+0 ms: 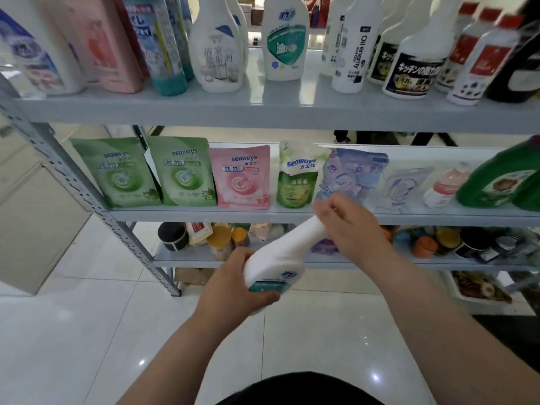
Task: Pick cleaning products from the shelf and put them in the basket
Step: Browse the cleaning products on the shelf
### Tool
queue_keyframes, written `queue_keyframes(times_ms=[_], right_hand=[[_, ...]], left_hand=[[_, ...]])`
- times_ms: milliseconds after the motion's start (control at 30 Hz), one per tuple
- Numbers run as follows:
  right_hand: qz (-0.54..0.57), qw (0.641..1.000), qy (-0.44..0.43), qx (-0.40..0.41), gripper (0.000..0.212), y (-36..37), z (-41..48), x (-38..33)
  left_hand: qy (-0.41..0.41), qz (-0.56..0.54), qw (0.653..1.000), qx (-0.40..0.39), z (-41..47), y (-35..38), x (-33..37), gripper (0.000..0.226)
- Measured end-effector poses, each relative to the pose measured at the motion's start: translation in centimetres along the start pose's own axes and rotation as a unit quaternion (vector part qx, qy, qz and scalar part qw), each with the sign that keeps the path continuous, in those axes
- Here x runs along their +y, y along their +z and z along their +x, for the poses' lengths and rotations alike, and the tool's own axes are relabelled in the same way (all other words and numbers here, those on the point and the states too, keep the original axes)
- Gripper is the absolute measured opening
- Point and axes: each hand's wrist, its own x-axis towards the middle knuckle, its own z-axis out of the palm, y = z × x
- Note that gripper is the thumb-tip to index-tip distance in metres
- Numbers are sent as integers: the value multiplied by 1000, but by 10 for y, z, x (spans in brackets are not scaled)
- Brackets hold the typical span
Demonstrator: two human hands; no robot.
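Observation:
A white cleaner bottle [285,252] with a teal label hangs tilted in front of the shelves, neck pointing up and right. My left hand [233,283] grips its lower body around the label. My right hand [347,226] is curled round its neck and top, hiding the cap. The grey metal shelf unit [263,112] stands just behind, with spray bottles on its top board and seaways refill pouches [184,173] on the middle board. No basket is in view.
A matching white bottle with a green label [285,42] stands on the top board. Green jugs [502,179] sit at the right of the middle board. Jars and cans fill the lower board [222,244]. A beige cabinet [35,217] stands left, on white floor tiles.

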Motion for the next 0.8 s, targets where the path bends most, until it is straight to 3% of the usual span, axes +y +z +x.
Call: queue_keyframes(times_ms=[67,167,233,333,400,467,567,667,733,800], right_hand=[[-104,994,-34,-14,39,5,3,-8],[-157,984,-75,-33,34,13,1,-22],[-195,968,-156,-30,35,18,-3,-31],[-197,936,-291,-24,26,24,-10,-44],[-195,927,-321,-11,29,30,-11,-48],[-214,931,-294,11,28,38,-9,-53],[-203,966,-159,22,29,47,0,-56],[37,998,-18,49,44,52,2,-66],[168,985,9,47,29,61,-4,-63],[197,980,27,-20,19,77,-15,-55]], left_hand=[[9,14,1000,-16,2,-10,-7,75],[8,-9,997,-70,6,-30,-21,80],[16,-48,990,-131,9,-44,-33,80],[30,-110,967,-230,14,-61,-50,77],[37,-124,960,-247,16,-67,-57,78],[45,-115,968,-220,18,-69,-60,79],[46,-89,983,-152,19,-67,-58,76],[52,-119,987,-98,18,-67,-52,68],[62,-187,977,-78,17,-66,-46,56],[48,-286,955,-64,19,-66,-37,52]])
